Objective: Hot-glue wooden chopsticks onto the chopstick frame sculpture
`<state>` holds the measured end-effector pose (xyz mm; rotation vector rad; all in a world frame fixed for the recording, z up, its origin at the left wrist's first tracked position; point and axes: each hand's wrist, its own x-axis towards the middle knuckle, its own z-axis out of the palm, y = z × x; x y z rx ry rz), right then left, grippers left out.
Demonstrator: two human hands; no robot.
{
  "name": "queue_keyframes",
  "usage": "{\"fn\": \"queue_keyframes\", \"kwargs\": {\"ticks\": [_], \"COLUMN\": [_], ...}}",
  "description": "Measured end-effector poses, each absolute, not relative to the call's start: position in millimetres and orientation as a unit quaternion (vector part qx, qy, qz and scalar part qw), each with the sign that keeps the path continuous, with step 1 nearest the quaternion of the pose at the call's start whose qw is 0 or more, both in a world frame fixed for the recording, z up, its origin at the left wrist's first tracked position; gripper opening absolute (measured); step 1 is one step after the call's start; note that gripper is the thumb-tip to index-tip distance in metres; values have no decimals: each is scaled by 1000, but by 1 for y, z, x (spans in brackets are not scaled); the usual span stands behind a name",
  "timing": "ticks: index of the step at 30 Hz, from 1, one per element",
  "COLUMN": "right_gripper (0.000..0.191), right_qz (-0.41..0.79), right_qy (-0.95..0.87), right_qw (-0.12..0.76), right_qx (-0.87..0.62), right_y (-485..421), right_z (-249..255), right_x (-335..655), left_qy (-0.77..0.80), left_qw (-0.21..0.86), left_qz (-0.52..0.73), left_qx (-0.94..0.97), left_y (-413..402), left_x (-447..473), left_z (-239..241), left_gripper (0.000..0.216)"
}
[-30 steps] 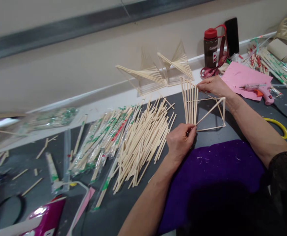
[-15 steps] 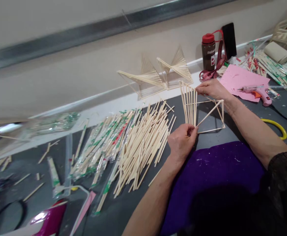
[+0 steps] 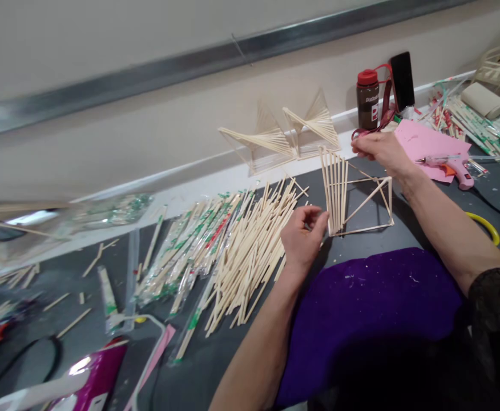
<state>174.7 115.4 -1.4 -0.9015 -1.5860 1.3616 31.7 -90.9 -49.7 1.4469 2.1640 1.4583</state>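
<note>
A stick frame (image 3: pixel 367 230) made of joined wooden chopsticks stands on the grey table, with a fanned row of chopsticks (image 3: pixel 334 188) along its left side. My left hand (image 3: pixel 303 237) is at the lower left corner of that row, its fingers loosely curled and apart from the thumb, holding nothing. Above the frame, clear of the sticks, is my right hand (image 3: pixel 380 151). Its fingertips are pressed together, and I cannot make out whether anything small is between them. A pile of loose chopsticks (image 3: pixel 250 251) lies left of my left hand.
Two finished-looking stick models (image 3: pixel 271 142) lean by the wall. A pink glue gun (image 3: pixel 462 171) lies on pink paper (image 3: pixel 421 142), near a red-lidded bottle (image 3: pixel 367 103) and a phone (image 3: pixel 402 80). Wrapped chopsticks (image 3: pixel 190 240) lie to the left; a purple cloth (image 3: pixel 374 302) is in front.
Both hands have let go of the fanned chopsticks. My left hand has drawn back leftward, and my right hand has lifted away to the upper right. The view has shifted slightly.
</note>
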Motion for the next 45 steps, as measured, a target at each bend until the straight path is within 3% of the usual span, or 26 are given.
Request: {"fn": "queue_keyframes", "kwargs": {"ticks": [5, 9, 11, 13, 15, 17, 19, 21, 28, 35, 45], "right_gripper": [14, 21, 34, 36, 31, 18, 22, 33, 20, 20, 18], "right_qz": [539, 478, 451, 461, 497, 526, 545, 566, 593, 625, 495], "right_qy": [-573, -579, -590, -614, -659, -691, -686, -664, -626, -632, -746], "right_qw": [504, 601, 624, 579, 450, 309, 262, 275, 337, 301, 270], "right_qx": [-355, -274, -245, -274, -339, -388, -405, -404, -378, -345, -355], "right_y": [107, 58, 27, -1, -20, -28, -29, -25, -10, 3, -7], "right_z": [36, 49, 41, 24, 5, -11, -24, -32, -35, -39, -54], "right_x": [197, 225, 240, 251, 255, 251, 241, 229, 214, 229, 233], "left_qy": [687, 638, 612, 591, 575, 566, 562, 557, 562, 580, 586], "left_qw": [327, 459, 490, 515, 538, 549, 549, 547, 541, 525, 536], "left_qz": [542, 518, 513, 507, 500, 500, 505, 507, 506, 507, 515], "left_qx": [355, 338, 350, 358, 360, 358, 358, 365, 368, 363, 323], "left_y": [-81, -71, -67, -65, -64, -63, -63, -64, -71, -70, -53], "left_x": [20, 21, 22, 23, 23, 24, 26, 28, 39, 47, 54], "left_z": [-47, -44, -44, -45, -46, -47, -49, -51, -54, -51, -50], "left_gripper": [45, 34, 25, 19, 16, 16, 16, 16, 14, 14, 10]}}
